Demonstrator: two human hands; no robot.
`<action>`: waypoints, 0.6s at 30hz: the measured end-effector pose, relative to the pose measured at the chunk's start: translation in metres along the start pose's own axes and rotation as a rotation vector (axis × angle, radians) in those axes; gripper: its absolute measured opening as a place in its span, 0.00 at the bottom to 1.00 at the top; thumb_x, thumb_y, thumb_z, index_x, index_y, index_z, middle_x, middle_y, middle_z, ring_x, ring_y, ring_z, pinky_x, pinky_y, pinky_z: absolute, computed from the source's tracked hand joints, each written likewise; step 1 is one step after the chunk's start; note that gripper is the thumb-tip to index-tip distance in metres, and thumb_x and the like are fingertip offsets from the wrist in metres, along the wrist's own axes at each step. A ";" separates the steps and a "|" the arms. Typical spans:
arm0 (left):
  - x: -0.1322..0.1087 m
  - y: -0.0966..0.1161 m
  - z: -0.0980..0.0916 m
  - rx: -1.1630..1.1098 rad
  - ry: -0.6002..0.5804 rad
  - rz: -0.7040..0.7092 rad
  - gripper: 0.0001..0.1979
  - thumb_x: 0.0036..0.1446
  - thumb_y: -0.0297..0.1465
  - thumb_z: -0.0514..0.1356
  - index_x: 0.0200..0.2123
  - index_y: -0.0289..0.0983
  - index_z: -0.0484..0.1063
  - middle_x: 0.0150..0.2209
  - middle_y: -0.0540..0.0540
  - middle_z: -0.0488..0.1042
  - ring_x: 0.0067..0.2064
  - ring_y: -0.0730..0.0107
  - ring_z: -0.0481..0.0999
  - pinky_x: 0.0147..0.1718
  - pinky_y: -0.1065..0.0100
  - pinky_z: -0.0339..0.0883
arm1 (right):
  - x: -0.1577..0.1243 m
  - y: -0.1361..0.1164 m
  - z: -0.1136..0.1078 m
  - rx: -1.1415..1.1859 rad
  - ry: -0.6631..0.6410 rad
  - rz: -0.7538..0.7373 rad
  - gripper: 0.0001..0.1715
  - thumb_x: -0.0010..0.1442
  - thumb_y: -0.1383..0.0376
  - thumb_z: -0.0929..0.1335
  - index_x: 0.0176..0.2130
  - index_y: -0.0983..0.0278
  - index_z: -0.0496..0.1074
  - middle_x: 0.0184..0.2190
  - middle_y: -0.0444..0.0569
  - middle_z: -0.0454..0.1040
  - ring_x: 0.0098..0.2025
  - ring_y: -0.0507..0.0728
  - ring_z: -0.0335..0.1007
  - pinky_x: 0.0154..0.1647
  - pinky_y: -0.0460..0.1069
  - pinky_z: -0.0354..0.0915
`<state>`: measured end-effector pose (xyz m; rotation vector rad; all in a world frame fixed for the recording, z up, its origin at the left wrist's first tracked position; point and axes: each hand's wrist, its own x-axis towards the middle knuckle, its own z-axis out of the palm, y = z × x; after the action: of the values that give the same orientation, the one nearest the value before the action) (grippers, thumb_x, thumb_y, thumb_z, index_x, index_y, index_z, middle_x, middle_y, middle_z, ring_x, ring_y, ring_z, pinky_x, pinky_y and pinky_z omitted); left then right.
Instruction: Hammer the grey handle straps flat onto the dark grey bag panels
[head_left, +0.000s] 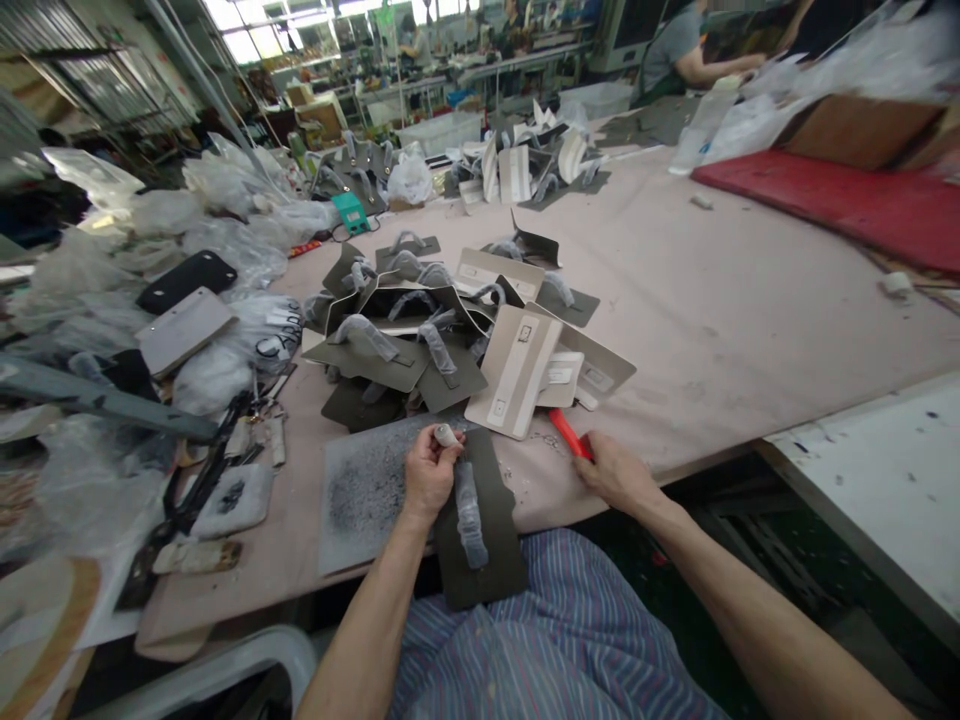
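My left hand [429, 475] is closed in a pinch on a short, whitish, tape-wrapped piece [445, 435], held upright; its lower end is hidden. Below it, a dark grey-green panel [499, 520] with a plastic-wrapped handle [469, 515] lies partly on the cutting board [356, 500] and overhangs the table edge toward my lap. To the right, my right hand [615, 470] is wrapped round a red handle [570, 435]. The far end of that handle reaches the beige panels [514, 370], and I cannot make out a head on it.
Beyond my hands, a heap of grey panels with wrapped handles [375, 350] covers the middle. Small tools [199, 555] and plastic bags [217, 380] crowd the left. A red board [825, 205] and a bottle [705, 125] stand right. A co-worker [679, 55] is farther back.
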<state>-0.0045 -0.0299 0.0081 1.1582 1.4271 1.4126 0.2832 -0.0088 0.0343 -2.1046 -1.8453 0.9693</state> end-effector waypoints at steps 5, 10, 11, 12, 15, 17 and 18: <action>-0.005 0.003 -0.001 0.196 -0.022 0.111 0.11 0.54 0.28 0.64 0.42 0.40 0.72 0.39 0.45 0.82 0.41 0.63 0.82 0.44 0.62 0.74 | -0.050 0.014 0.001 0.789 -0.382 0.228 0.07 0.55 0.61 0.64 0.28 0.60 0.59 0.21 0.39 0.57 0.20 0.49 0.52 0.20 0.46 0.58; -0.006 0.007 -0.003 0.181 -0.070 0.122 0.11 0.54 0.27 0.62 0.43 0.40 0.73 0.38 0.46 0.82 0.41 0.63 0.81 0.43 0.63 0.73 | -0.112 0.013 0.000 0.970 -0.419 0.388 0.21 0.60 0.45 0.63 0.33 0.59 0.61 0.20 0.35 0.52 0.14 0.46 0.41 0.12 0.43 0.48; -0.006 0.008 -0.003 0.177 -0.080 0.121 0.11 0.55 0.27 0.62 0.42 0.40 0.74 0.38 0.47 0.82 0.41 0.63 0.81 0.43 0.64 0.73 | -0.116 0.005 -0.003 0.911 -0.405 0.339 0.24 0.60 0.42 0.62 0.33 0.59 0.61 0.19 0.34 0.52 0.14 0.46 0.41 0.11 0.44 0.47; -0.006 0.009 -0.004 0.181 -0.091 0.121 0.10 0.55 0.27 0.61 0.42 0.41 0.74 0.38 0.47 0.82 0.41 0.63 0.81 0.42 0.64 0.73 | -0.116 -0.007 -0.008 0.846 -0.369 0.255 0.27 0.60 0.39 0.61 0.33 0.59 0.61 0.19 0.34 0.53 0.13 0.47 0.42 0.11 0.44 0.48; -0.008 0.011 -0.004 0.216 -0.107 0.132 0.08 0.55 0.28 0.61 0.40 0.41 0.75 0.37 0.47 0.82 0.39 0.64 0.81 0.41 0.65 0.72 | -0.103 -0.053 -0.020 0.615 -0.115 -0.129 0.26 0.65 0.41 0.57 0.33 0.59 0.61 0.19 0.37 0.57 0.16 0.48 0.50 0.15 0.45 0.52; -0.009 0.012 -0.004 0.249 -0.107 0.149 0.08 0.56 0.28 0.61 0.40 0.41 0.76 0.37 0.48 0.82 0.38 0.64 0.80 0.40 0.66 0.71 | -0.088 -0.079 -0.025 0.401 0.069 -0.370 0.21 0.67 0.48 0.57 0.33 0.60 0.61 0.20 0.40 0.60 0.20 0.50 0.56 0.21 0.47 0.54; -0.009 0.011 -0.004 0.261 -0.104 0.157 0.08 0.56 0.28 0.61 0.40 0.41 0.76 0.36 0.48 0.82 0.37 0.65 0.80 0.39 0.66 0.71 | -0.081 -0.089 -0.026 0.276 0.109 -0.449 0.18 0.67 0.51 0.57 0.33 0.60 0.61 0.20 0.42 0.62 0.21 0.51 0.57 0.23 0.48 0.54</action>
<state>-0.0053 -0.0406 0.0191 1.5161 1.5043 1.2755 0.2235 -0.0584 0.1295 -1.4681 -1.8850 0.9099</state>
